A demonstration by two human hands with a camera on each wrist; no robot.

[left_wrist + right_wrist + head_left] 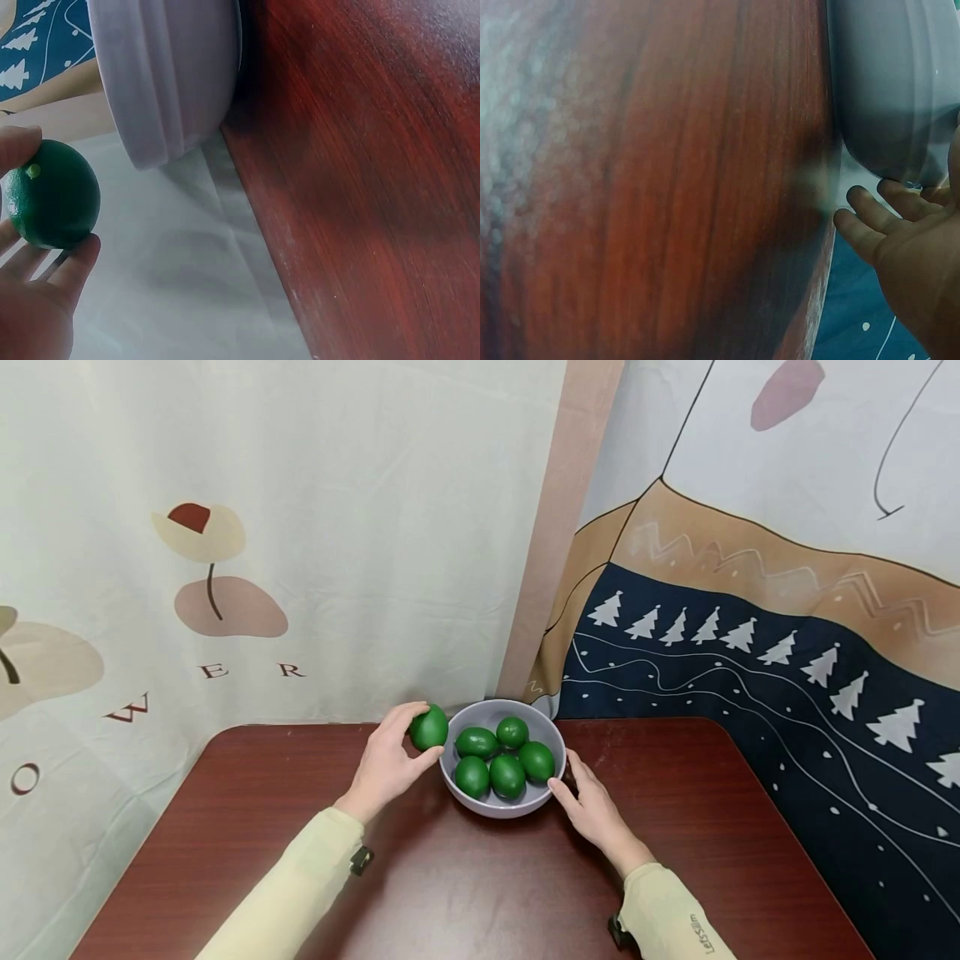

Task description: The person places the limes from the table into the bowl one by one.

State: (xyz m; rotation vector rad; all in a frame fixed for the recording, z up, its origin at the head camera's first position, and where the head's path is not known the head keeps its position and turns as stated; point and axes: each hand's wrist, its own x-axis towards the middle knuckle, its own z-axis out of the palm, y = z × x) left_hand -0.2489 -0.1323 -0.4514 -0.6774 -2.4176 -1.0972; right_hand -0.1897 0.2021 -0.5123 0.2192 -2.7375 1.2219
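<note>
A glossy green lime is held in my left hand, between the thumb and fingers, just left of the bowl's rim. In the left wrist view, the lime shows a small pale stem end and sits in the raised hand. The grey-lilac bowl stands at the table's back edge. Several similar limes lie inside it. My right hand holds the bowl's right side, thumb at the rim and fingers along the outer wall. From the right wrist, fingers appear against the bowl.
The dark red-brown wooden table has rounded back corners. Directly behind it hangs a pale curtain with flower prints and letters. On the right, a navy cloth with white trees hangs along the table's side.
</note>
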